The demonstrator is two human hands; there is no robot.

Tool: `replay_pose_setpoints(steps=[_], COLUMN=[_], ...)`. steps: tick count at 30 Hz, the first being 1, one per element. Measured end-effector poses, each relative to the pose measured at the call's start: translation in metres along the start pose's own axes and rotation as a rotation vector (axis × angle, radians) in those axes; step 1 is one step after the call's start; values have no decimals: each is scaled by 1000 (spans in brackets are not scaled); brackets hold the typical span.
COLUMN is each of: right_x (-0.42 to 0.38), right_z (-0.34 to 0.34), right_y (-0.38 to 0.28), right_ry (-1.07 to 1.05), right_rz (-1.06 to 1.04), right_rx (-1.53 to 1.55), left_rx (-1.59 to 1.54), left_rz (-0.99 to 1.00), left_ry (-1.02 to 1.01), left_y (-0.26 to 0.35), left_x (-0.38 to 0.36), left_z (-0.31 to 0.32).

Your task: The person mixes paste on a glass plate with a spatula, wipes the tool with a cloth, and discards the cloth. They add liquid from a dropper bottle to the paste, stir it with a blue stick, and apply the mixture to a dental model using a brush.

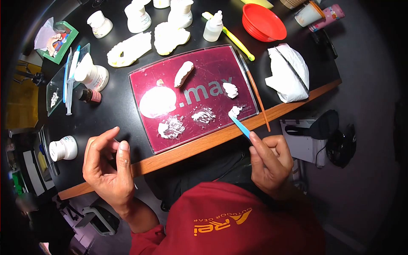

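Note:
My right hand (272,163) holds a light blue spatula (241,126) between thumb and fingers. The spatula's tip touches a small white heap (234,111) at the lower right of the maroon board (204,63). Two smeared white patches, one in the middle (204,115) and one at the left (171,127), lie along the board's near side. Farther back are a white lump (230,90) and a long pale piece (184,74). My left hand (109,165) is raised over the table's front edge, its fingers apart and nothing between them.
Several white jars, one of them (63,148) at the left, stand around the board. A dropper bottle (213,27) and red bowls (263,21) are at the back. Right of the board lie a brush (256,93) and a white tissue bundle (287,74). A dark bottle (90,96) stands left.

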State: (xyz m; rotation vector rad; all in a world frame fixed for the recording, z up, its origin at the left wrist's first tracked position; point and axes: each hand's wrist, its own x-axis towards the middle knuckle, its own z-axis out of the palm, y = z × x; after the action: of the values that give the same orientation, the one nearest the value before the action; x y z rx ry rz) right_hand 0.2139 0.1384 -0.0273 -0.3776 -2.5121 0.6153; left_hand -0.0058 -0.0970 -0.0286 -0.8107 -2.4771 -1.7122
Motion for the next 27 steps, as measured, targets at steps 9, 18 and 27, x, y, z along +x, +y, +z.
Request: replay_pose_setpoints(steps=[9, 18, 27], right_x=[10, 12, 9], right_z=[-1, 2, 4], right_y=[4, 3, 7], right_ry=[54, 62, 79], right_rz=[43, -38, -92], right_rx=[-67, -39, -62], left_rx=[3, -19, -50], left_rz=[-5, 14, 0], left_ry=[-1, -3, 51], left_y=[3, 0, -2], left_x=[0, -1, -1], left_z=[1, 0, 2])
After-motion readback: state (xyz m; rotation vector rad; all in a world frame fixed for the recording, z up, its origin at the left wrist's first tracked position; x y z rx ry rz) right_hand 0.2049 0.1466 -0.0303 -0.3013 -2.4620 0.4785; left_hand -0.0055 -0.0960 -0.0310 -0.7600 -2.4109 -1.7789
